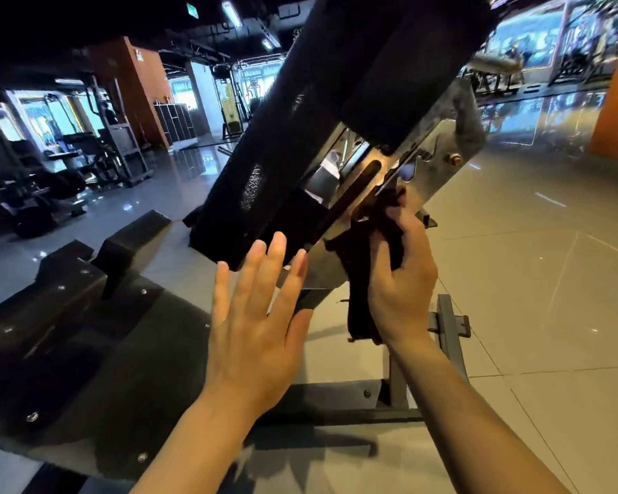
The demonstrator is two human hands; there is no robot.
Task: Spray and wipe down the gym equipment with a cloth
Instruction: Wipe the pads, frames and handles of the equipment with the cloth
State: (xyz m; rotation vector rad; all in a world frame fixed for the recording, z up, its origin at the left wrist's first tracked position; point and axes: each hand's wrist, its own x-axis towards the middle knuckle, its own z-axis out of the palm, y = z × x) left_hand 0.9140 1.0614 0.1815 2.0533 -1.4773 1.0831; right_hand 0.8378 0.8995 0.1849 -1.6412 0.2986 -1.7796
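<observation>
The cloth point(368, 265), dark and bunched, sits in my right hand point(400, 279), just right of the black pad's point(300, 137) lower end. My fingers curl round it and my thumb pins it, so the grip is firm. Its top is pressed against the metal bracket point(432, 151) beneath the pad, near the slot in the plate, and its loose tail hangs down past my wrist.

My left hand point(254, 322) is spread flat, fingers straight and slightly fanned, holding nothing. The fingertips point(277, 244) reach the pad's lower edge; whether they touch it or only overlap it from my view I cannot tell. The thumb points toward the cloth, just short of it.

The pad slants up and away to the right from its lower end. Below and left of the pad lies a dark, glossy platform point(86, 333) with bolts. Under the pad's lower end a grey steel frame point(446, 326) stands on the tiled floor point(550, 279). Behind the pad, other machines point(97, 147) are blurred.
</observation>
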